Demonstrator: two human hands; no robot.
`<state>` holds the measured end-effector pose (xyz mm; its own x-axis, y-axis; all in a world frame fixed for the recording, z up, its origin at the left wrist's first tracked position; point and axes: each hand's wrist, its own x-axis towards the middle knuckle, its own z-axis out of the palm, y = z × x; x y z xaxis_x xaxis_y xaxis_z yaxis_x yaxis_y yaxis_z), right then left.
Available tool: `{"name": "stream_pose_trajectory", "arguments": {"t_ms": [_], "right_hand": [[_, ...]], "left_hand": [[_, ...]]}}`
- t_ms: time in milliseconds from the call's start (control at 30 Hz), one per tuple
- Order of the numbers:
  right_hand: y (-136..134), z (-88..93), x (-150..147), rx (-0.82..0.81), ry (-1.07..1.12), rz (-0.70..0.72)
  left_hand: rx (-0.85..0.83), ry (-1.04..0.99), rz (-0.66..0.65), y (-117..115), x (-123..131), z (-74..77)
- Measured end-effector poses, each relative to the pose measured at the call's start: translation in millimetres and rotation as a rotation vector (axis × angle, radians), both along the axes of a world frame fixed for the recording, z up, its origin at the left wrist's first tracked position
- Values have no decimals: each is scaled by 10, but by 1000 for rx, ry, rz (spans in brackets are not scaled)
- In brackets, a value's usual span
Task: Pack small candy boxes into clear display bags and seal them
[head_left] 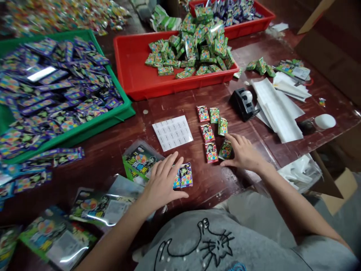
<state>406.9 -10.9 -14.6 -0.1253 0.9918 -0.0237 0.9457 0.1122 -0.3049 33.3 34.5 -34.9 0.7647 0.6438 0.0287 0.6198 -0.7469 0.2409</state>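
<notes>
Green packet (225,149), perhaps touching right hand (244,154)

glossy foil packets (208,132), dark varnished wood table (180,105), red plastic tray (132,67).

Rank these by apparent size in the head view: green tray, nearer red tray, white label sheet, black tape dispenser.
Largest first:
green tray, though cut off by the frame
nearer red tray
white label sheet
black tape dispenser, slightly smaller
</notes>
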Motion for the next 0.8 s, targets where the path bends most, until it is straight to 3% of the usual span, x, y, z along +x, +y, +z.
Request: {"name": "stream_pose_trajectory", "arguments": {"t_ms": [67,167,433,633,733,800], "right_hand": [[2,-130,185,-52,10,10],[-28,-280,215,-65,95,96],[171,-291,-125,30,120,355],[122,-523,-429,125,91,453],[59,-537,-410,121,108,500],[67,-476,-394,132,91,513]], "left_hand": [[-32,-20,-15,8,69,-85],[-95,-57,-20,-1,167,-188],[-147,-178,75,-42,538,-266],[-146,-239,149,-50,696,-335],[-159,-230,171,-81,749,-308],[-155,-212,187,-86,663,-187]]}}
